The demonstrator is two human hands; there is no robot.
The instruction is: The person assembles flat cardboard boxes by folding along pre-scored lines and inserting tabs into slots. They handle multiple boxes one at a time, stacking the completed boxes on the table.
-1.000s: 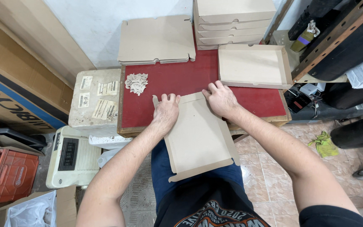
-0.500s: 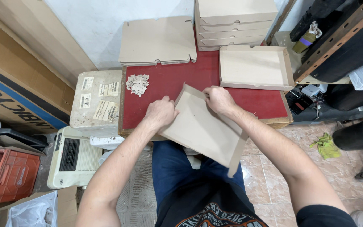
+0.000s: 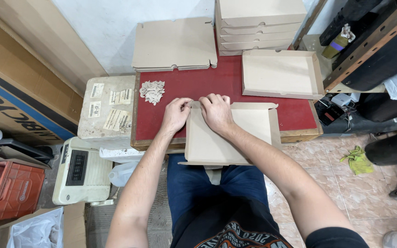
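Fingers (image 3: 183, 104) of two hands pinching one cardboard box (image 3: 228, 138), four stacked boxes (image 3: 260, 23)

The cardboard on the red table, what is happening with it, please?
A seated person is working a flat cardboard box blank that lies over the near edge of the red table. Both the left hand and the right hand press at its far left corner. An open folded tray, a stack of finished boxes, more flat blanks and a small pile of cardboard scraps lie farther back.
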